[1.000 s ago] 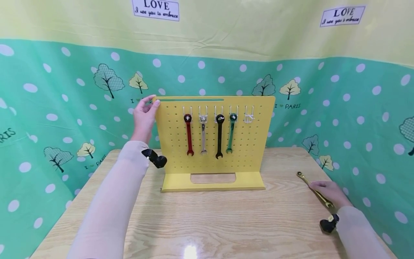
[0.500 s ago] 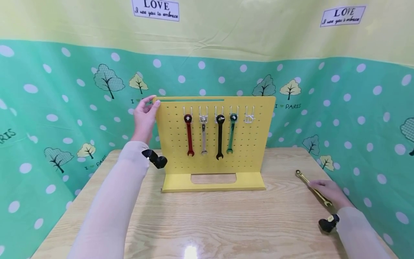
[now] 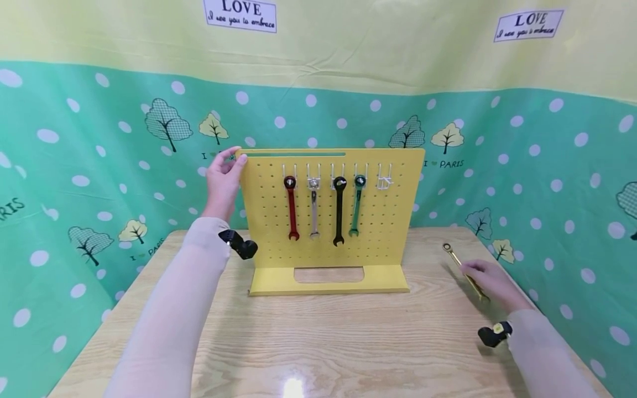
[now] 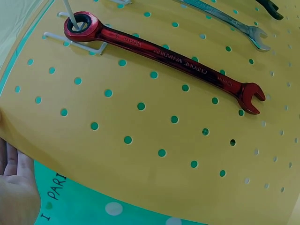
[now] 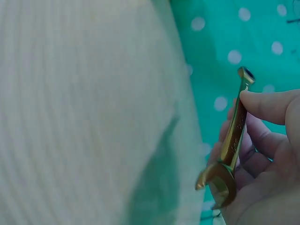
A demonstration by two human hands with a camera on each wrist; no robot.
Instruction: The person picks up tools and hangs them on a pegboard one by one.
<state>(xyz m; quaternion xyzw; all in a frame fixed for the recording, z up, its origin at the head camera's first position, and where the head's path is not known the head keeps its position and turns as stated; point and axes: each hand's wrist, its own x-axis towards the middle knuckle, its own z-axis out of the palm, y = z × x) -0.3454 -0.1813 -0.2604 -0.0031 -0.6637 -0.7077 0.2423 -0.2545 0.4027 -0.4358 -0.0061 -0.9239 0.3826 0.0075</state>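
A yellow pegboard stands upright on the table. At its upper left corner my left hand pinches the edge between thumb and fingers. From white hooks on the board hang a red wrench, a silver wrench, a black wrench and a green wrench. The rightmost hook carries no wrench. To the right of the board, my right hand grips a gold combination wrench by its shaft, ring end up and away. A shadow under it suggests it is lifted off the table.
The wooden table spreads in front of the board and to both sides. A green and yellow patterned curtain closes off the back and both sides, close to my right hand. The board's base juts forward on the table.
My right hand has raised the gold wrench and carried it a little leftward and away from me. The left hand and the pegboard hold their place.
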